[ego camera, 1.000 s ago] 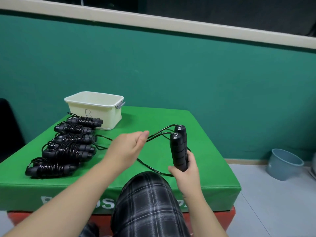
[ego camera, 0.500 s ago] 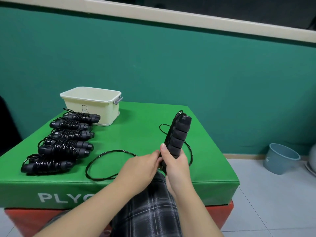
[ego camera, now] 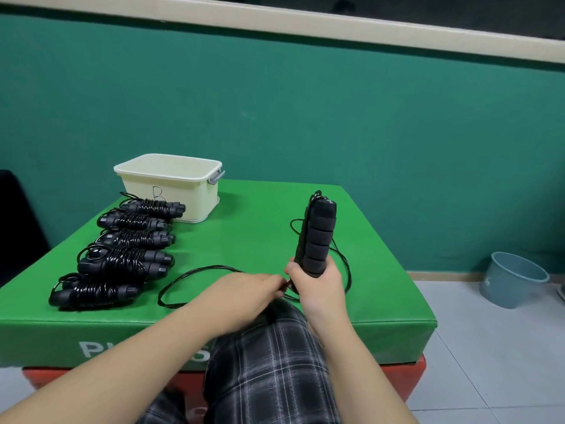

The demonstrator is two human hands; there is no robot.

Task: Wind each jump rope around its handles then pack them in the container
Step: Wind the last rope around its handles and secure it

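My right hand [ego camera: 318,284] grips the lower end of two black foam jump rope handles [ego camera: 318,237], held together and pointing up and away. My left hand [ego camera: 244,290] pinches the thin black rope close to the base of the handles. The loose rope [ego camera: 195,270] lies in a loop on the green pad to the left, and another loop hangs to the right of the handles. Several wound jump ropes [ego camera: 122,258] lie in a row on the left of the pad. The cream container [ego camera: 171,185] stands at the far left, behind the row.
The green padded box [ego camera: 263,234] rests on a red base. A plaid-clothed knee [ego camera: 275,356] sits below my hands. A grey-blue bucket [ego camera: 513,280] stands on the tiled floor at right. A green wall is behind.
My left hand came from out over the pad to the base of the handles, pinching the rope. The handles tilted away, and the rope now lies in a loop on the pad.
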